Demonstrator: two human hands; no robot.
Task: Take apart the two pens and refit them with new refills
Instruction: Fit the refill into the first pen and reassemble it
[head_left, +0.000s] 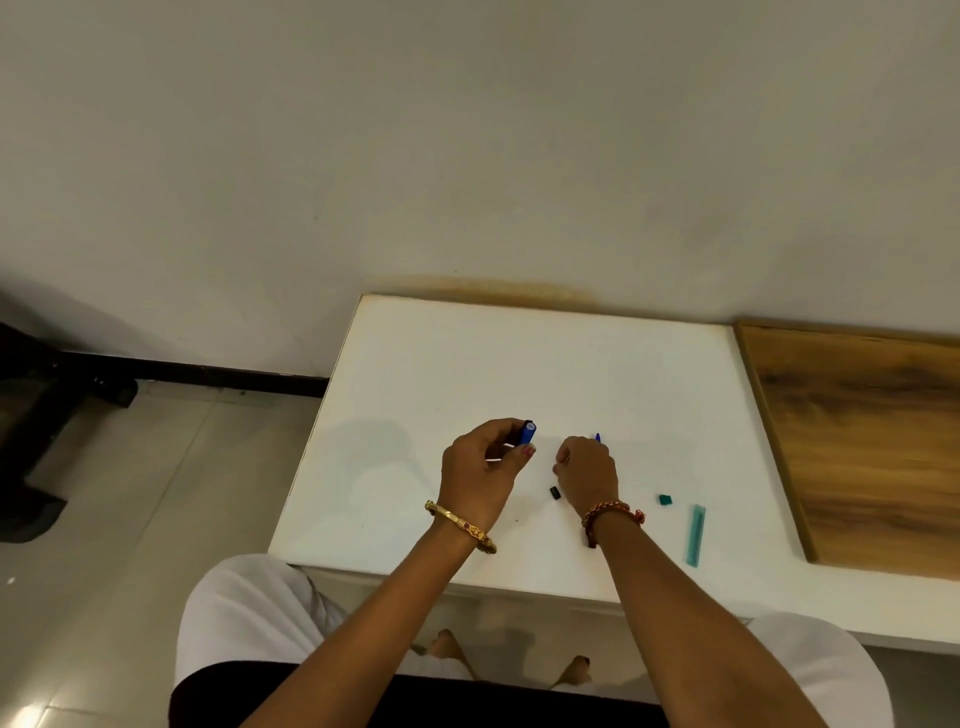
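While the left hand (485, 462) grips the barrel (528, 432) and the right (587, 467) pinches a refill (597, 437), the cap (555, 492) could roll off the table's (415, 364) front edge.

Matt white table top (467, 364), grained wood panel (872, 441), translucent teal plastic pen barrel (695, 535).

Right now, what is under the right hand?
A small black piece lies on the white table beside the right hand; a blue tip pokes out beyond it. Anything beneath the palm is hidden.

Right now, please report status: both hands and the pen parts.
Left hand grips blue pen barrel. Right hand holds thin blue-tipped part. Small black piece, teal cap, teal barrel lie on table.
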